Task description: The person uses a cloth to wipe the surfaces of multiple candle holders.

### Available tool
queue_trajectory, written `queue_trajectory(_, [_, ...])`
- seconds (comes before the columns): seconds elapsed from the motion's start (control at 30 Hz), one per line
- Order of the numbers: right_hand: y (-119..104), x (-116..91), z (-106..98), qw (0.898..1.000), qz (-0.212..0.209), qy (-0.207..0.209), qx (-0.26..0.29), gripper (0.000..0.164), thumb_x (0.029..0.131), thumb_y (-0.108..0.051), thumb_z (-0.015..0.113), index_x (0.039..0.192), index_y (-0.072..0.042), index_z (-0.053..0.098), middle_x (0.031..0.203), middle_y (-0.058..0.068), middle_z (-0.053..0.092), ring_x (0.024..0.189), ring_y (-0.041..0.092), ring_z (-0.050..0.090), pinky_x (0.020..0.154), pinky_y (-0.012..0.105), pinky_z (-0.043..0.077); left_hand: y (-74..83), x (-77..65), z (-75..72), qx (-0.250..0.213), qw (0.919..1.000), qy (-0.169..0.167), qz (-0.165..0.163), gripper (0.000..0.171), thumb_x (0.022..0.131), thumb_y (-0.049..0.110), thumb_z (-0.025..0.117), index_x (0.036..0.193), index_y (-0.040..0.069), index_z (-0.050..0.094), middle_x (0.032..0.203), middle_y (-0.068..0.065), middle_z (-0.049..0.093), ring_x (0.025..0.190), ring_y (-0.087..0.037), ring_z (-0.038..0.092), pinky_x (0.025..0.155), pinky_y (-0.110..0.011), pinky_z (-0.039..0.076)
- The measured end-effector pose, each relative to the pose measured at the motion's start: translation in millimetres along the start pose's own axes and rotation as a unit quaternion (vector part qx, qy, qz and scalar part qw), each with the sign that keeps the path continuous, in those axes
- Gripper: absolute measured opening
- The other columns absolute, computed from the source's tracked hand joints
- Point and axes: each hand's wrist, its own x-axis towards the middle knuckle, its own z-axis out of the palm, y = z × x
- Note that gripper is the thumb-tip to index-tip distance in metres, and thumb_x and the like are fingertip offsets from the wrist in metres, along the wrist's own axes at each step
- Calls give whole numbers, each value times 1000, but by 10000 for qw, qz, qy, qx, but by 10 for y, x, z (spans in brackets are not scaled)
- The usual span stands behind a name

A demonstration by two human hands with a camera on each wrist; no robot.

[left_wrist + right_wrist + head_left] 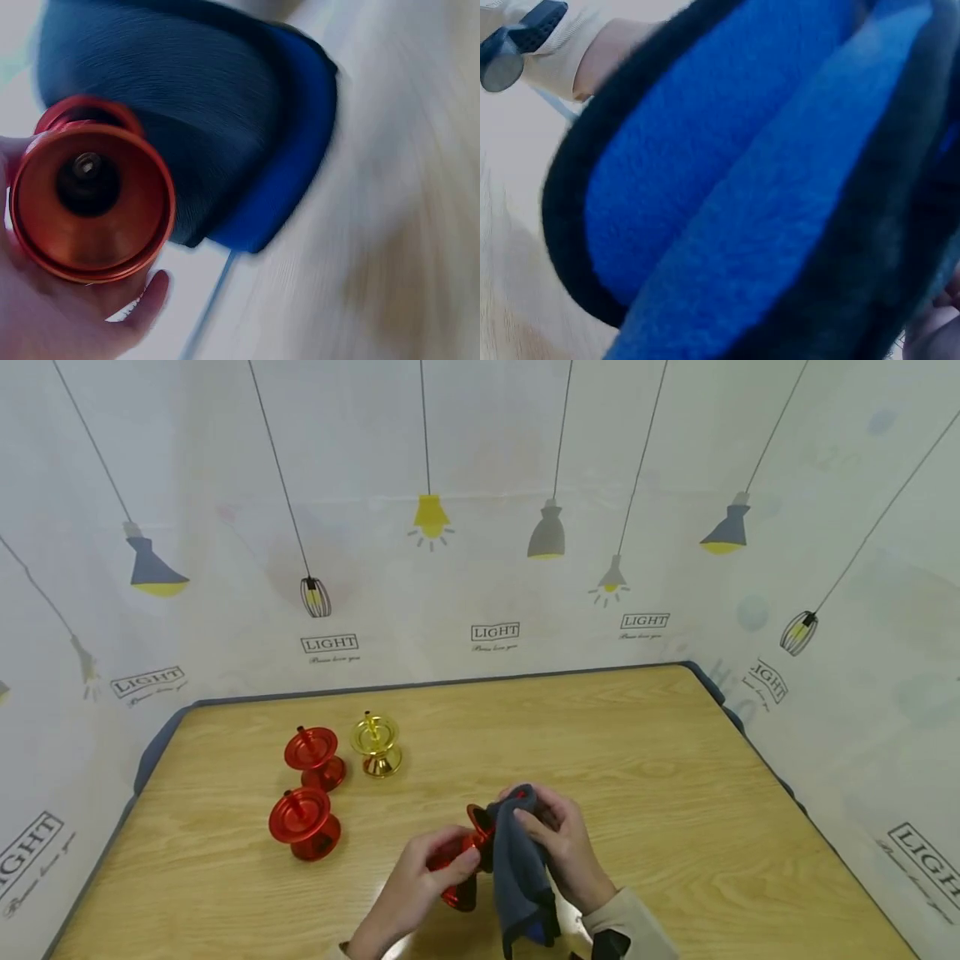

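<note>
A shiny red metal candle holder (461,895) lies tilted on its side above the table, its stem gripped by my left hand (411,881). In the left wrist view, the hollow round base of the candle holder (139,214) faces the camera. My right hand (567,847) pinches a cleaning cloth (517,868), wrapped over the dish end of the holder and hanging down. The cloth is grey-blue outside and bright blue inside; the cloth (727,210) fills most of the right wrist view. Cloth and fingers hide most of the dish.
Two red candle holders (311,748) (300,817) stand upright on the left of the wooden table (675,760). Beside them is a gold candle holder (376,737). A pale curtain (495,577) printed with lamps encloses the table's back and sides.
</note>
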Motion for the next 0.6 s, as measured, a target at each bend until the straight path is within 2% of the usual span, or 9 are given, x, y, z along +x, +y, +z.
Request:
queue_trajectory(0.1, [-7, 9, -17, 10000, -1, -60, -18, 32, 102, -5, 54, 122, 20, 53, 113, 4, 71, 104, 15, 67, 88, 27, 56, -8, 11, -9, -209, 9997, -145, -70, 33, 103, 24, 60, 120, -4, 66, 104, -20, 71, 90, -4, 65, 82, -21, 54])
queue_trajectory(0.2, [-3, 37, 16, 9997, -15, 217, -132, 28, 101, -5, 57, 120, 16, 56, 110, 2, 72, 100, 13, 68, 84, 26, 57, -50, -5, 63, 579, 9941, 686, 610, 33, 92, 18, 76, 119, 4, 67, 104, -9, 72, 91, -5, 67, 82, -23, 56])
queue_trajectory(0.23, [1, 48, 29, 9993, -21, 346, -154, 27, 101, -5, 58, 119, 14, 58, 109, 1, 72, 98, 13, 68, 82, 25, 57, -68, -5, 95, 953, 9856, 1048, 920, 38, 85, 15, 82, 119, 6, 66, 104, -6, 72, 91, -6, 67, 81, -24, 57])
queue_trajectory(0.3, [10, 68, 57, 9981, -34, 567, -229, 25, 99, -6, 60, 118, 11, 61, 107, -1, 73, 96, 12, 69, 81, 25, 57, -106, 6, 148, 1760, 9560, 1755, 1556, 49, 73, 8, 90, 116, 8, 65, 103, -3, 71, 91, -8, 68, 79, -27, 59])
queue_trajectory(0.37, [18, 80, 72, 9975, -42, 638, -285, 24, 99, -6, 62, 118, 9, 62, 107, -1, 73, 95, 12, 69, 81, 25, 57, -130, 21, 172, 2250, 9290, 2175, 1975, 51, 67, 2, 91, 112, 6, 66, 101, -5, 71, 88, -11, 69, 76, -28, 60])
queue_trajectory(0.4, [21, 82, 73, 9977, -28, 607, -304, 24, 99, -6, 61, 118, 8, 62, 107, -1, 73, 96, 12, 69, 81, 26, 57, -134, 26, 174, 2346, 9235, 2251, 2035, 50, 67, 1, 91, 110, 5, 67, 100, -6, 72, 87, -12, 70, 74, -28, 60])
queue_trajectory(0.47, [22, 81, 60, 9985, 34, 470, -296, 24, 100, -7, 61, 119, 8, 62, 108, 0, 73, 97, 13, 69, 82, 26, 57, -122, 23, 162, 2204, 9352, 2116, 1790, 42, 72, 5, 89, 109, 7, 70, 98, -5, 74, 85, -10, 70, 72, -26, 59])
queue_trajectory(0.57, [14, 75, 18, 9998, 63, 91, -186, 25, 101, -7, 57, 120, 10, 60, 109, 2, 72, 97, 13, 68, 82, 26, 57, -78, -1, 102, 1189, 9810, 1263, 871, 27, 87, 17, 81, 111, 8, 73, 97, -2, 76, 84, -5, 69, 73, -22, 57])
queue_trajectory(0.6, [9, 74, 6, 9999, 41, -58, -113, 25, 102, -6, 56, 120, 12, 59, 110, 3, 72, 98, 13, 68, 83, 26, 57, -62, -11, 76, 774, 9909, 955, 544, 23, 92, 20, 75, 111, 6, 73, 92, -1, 74, 80, -2, 66, 70, -20, 55])
